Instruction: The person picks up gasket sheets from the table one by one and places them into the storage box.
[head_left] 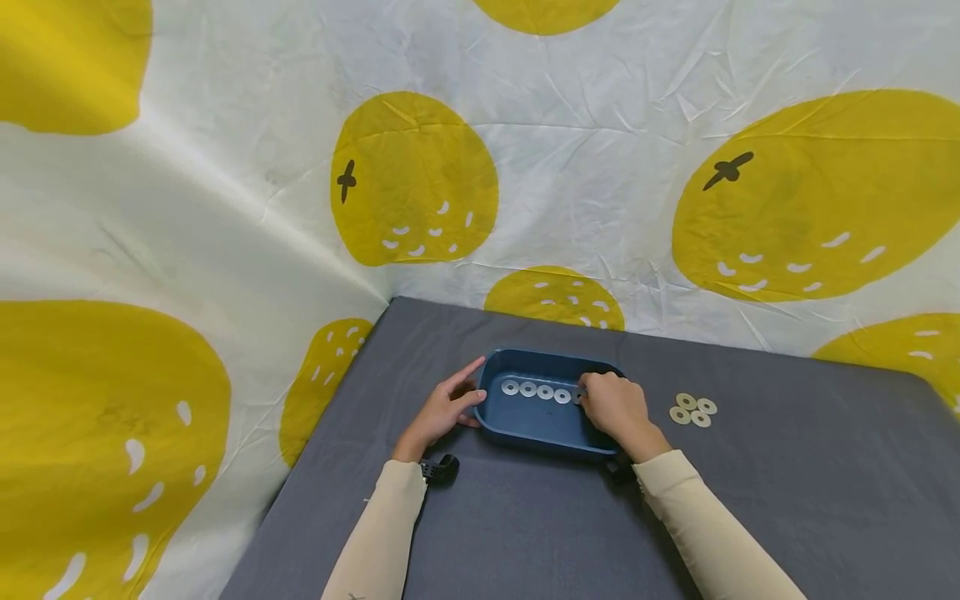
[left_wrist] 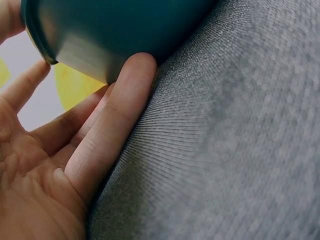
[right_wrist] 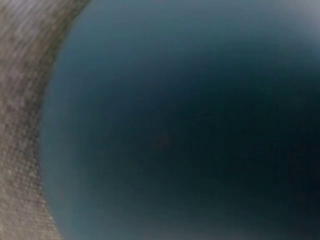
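Note:
A blue rectangular tray (head_left: 551,429) sits on the grey cloth, with a row of silver washers (head_left: 545,392) lying along its floor. My left hand (head_left: 442,412) steadies the tray's left end. Its thumb touches the rim, and nearly straight fingers (left_wrist: 112,125) lie against the outer wall in the left wrist view. My right hand (head_left: 617,408) reaches into the tray's right end, fingers bent down, pinching a washer (head_left: 577,399) at the row's right end. That washer is partly hidden by the fingers. The right wrist view shows only the blurred tray wall (right_wrist: 125,120) and cloth.
Several brass-coloured washers (head_left: 691,409) lie in a cluster on the grey table cloth (head_left: 787,467), right of the tray. A white fabric backdrop (head_left: 555,183) with large yellow fruit prints hangs behind the table and along its left side.

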